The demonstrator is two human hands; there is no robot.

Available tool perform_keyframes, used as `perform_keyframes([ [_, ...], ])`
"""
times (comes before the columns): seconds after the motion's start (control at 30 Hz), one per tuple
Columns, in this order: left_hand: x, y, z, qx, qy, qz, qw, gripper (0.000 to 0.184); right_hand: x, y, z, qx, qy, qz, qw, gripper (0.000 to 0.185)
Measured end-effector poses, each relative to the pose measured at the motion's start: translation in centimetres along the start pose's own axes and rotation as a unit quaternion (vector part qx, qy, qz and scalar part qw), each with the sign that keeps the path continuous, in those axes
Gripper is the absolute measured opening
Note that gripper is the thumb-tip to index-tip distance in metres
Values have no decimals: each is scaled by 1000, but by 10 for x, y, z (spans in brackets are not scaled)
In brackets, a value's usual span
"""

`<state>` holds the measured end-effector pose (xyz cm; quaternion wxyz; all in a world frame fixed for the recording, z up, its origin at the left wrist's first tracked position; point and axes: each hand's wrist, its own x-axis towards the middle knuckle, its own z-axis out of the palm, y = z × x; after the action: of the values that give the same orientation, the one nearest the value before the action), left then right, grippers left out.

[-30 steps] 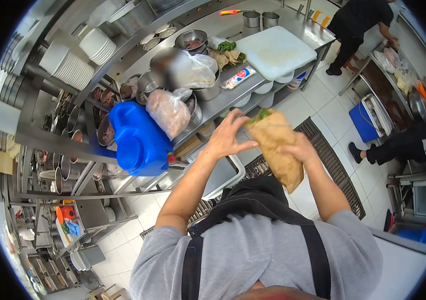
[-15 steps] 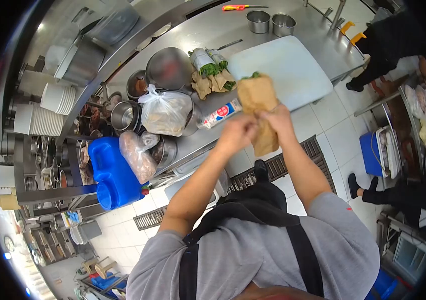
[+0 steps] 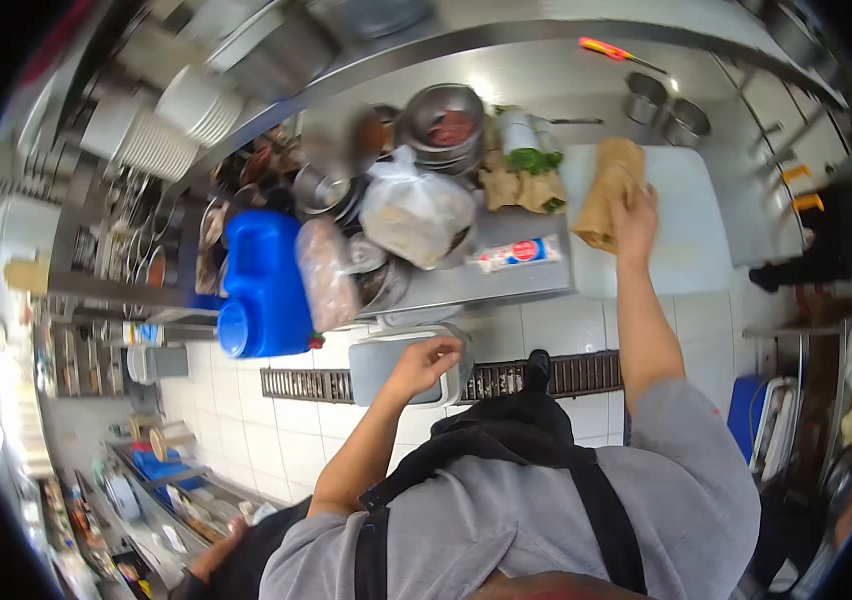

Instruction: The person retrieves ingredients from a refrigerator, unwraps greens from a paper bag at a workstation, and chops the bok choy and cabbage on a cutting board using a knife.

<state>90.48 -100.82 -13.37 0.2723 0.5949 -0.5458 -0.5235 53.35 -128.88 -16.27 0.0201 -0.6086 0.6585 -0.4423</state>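
Note:
My right hand grips a brown paper bag, which lies rolled and slightly tilted on a white cutting board. The greens at its mouth are out of sight. My left hand is low and away from the counter, above a grey-lidded bin; its fingers are loosely bent and apart, with nothing visible in them. Left of the board sit paper-wrapped bundles of leafy greens. A printed plastic packet rests near the counter's front edge.
A tied plastic bag sits among metal bowls, beside a blue jug and a bag of pinkish food. Two metal pots and a lighter are behind the board. Other people stand at right and lower left.
My right hand has brought the paper bag onto the cutting board. My left hand has come off the bag and moved down-left over the bin. The view has turned.

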Motion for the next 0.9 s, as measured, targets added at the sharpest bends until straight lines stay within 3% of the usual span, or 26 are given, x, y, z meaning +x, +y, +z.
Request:
perform_keyframes([
  [0.03,-18,8,-19,-8,22,0,1000,29,-17,-33,-15,77,43,14,996,44],
  [0.07,-46,36,-39,-113,66,22,991,28,-39,-75,-36,156,78,28,984,38],
  [0.1,-79,64,-56,-218,113,46,968,29,-68,-105,-39,174,12,67,982,35],
  [0.13,-105,91,-71,-244,170,129,946,33,-104,-135,-42,186,-57,106,975,31],
  [0.17,-131,121,-96,-163,176,258,936,41,-143,-178,-40,249,-135,118,952,28],
  [0.2,-168,156,-109,-146,207,347,903,40,-196,-200,-26,272,-240,101,927,26],
  [0.3,-277,189,-144,-128,235,485,832,33,-330,-291,2,352,-532,-120,761,21],
  [0.33,-311,182,-158,-113,254,523,806,29,-354,-346,-8,323,-638,-99,692,19],
  [0.43,-401,143,-197,-57,331,575,746,19,-450,-434,24,296,-679,-218,636,22],
  [0.5,-456,121,-225,-14,383,588,712,13,-495,-484,43,281,-661,-259,646,25],
  [0.6,-512,91,-269,45,453,590,667,9,-550,-523,77,211,-717,-288,599,29],
  [0.63,-527,79,-284,63,469,566,675,9,-570,-523,98,163,-723,-333,583,29],
  [0.67,-542,69,-299,83,478,536,691,11,-587,-520,118,113,-720,-378,570,28],
  [0.73,-564,38,-330,146,479,367,784,11,-601,-539,131,34,-752,-365,548,26],
  [0.8,-570,-8,-366,154,408,252,864,15,-634,-507,194,133,-752,-356,538,24],
  [0.83,-570,-33,-385,154,410,254,862,15,-643,-507,216,165,-752,-353,532,24],
  [0.9,-581,-87,-440,207,368,145,895,22,-638,-590,198,-63,-768,-438,464,23],
])
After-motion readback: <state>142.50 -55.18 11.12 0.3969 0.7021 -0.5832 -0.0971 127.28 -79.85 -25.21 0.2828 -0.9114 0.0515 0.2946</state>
